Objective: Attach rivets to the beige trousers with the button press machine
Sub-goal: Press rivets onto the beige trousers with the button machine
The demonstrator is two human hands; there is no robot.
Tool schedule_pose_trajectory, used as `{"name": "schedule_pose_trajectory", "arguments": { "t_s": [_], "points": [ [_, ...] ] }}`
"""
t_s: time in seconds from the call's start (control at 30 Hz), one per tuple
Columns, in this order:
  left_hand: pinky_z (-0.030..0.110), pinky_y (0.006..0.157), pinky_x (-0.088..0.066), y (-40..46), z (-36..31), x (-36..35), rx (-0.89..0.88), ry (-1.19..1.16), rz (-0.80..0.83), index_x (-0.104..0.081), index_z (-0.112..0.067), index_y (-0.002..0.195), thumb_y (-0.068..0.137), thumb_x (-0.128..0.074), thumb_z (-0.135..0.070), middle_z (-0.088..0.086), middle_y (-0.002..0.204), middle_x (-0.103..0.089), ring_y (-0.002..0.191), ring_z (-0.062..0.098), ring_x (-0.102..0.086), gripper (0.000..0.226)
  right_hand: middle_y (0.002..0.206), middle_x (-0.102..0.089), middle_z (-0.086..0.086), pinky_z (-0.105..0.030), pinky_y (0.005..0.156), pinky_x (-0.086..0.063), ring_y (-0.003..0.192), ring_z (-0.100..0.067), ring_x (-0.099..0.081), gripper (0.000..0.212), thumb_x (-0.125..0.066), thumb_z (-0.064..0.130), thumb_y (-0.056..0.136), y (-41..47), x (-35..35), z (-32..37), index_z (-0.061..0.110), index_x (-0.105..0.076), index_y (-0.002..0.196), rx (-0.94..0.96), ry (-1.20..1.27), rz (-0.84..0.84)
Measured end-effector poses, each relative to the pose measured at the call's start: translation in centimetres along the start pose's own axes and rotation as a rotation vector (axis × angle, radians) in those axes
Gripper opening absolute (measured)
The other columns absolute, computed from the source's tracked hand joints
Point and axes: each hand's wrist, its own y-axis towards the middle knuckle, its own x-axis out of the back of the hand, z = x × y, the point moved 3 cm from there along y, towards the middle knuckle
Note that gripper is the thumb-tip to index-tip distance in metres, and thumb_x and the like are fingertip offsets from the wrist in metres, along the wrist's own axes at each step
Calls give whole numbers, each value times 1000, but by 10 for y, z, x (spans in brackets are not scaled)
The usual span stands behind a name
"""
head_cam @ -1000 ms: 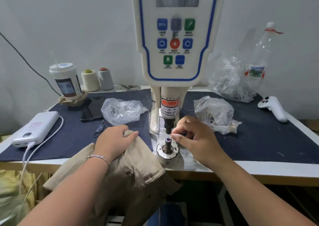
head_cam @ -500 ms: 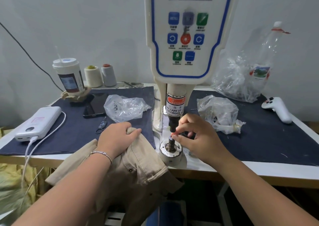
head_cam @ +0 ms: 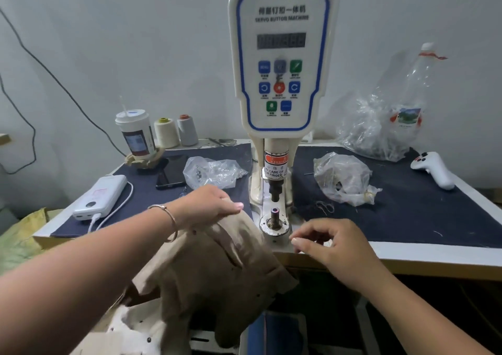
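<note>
The right hand (head_cam: pixel 330 242) has left the lower die (head_cam: pixel 275 215) and hangs loosely curled, holding nothing – a rivet (head_cam: pixel 275 209) seems seated there, so fabric goes next. The left hand (head_cam: pixel 210 204) grips the beige trousers (head_cam: pixel 217 267) beside the button press machine (head_cam: pixel 282 61) – two thread cones, three plastic bags.

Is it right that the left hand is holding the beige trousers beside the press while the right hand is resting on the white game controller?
Not quite. In the head view the left hand does hold the beige trousers beside the button press machine, but the right hand hovers at the table edge by the lower die; the white game controller lies untouched, far right.
</note>
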Motion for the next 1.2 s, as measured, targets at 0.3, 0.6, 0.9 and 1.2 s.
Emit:
{"name": "schedule_pose_trajectory", "arguments": {
  "t_s": [0.3, 0.6, 0.9, 1.2],
  "points": [
    [29, 56, -47, -70, -68, -7, -27, -471, 168, -72, -16, 70, 83, -74, -37, 7, 70, -67, 60, 20, -62, 25, 95, -66, 14, -23, 84, -44, 93, 1, -56, 21, -75, 38, 79, -49, -46, 33, 28, -70, 97, 48, -97, 111],
    [24, 82, -46, -99, -83, -20, -454, 320, -161, -67, -29, 103, 95, -58, -37, -14, 100, -63, 96, 4, -58, 14, 69, -53, 4, -16, 61, -36, 67, -5, -45, 16, -59, 15, 90, -66, 5, 47, 7, -57, 76, 77, 444, 247],
    [37, 91, -49, -121, -90, -64, -319, -635, 321, -63, 12, 106, 85, -61, -31, 19, 103, -63, 101, 29, -61, 48, 71, -58, 3, -16, 61, -41, 67, -7, -50, 13, -60, 17, 89, -56, 33, 54, 13, -62, 76, 19, 568, 334],
    [18, 53, -46, -91, -69, -59, -183, -819, 424, -69, -7, 67, 73, -61, -17, 3, 65, -61, 57, 12, -58, 14, 65, -44, -8, -23, 45, -25, 52, -16, -41, 12, -65, 15, 79, -20, 59, 8, 4, -61, 76, -271, 813, 610]
  ]
}}
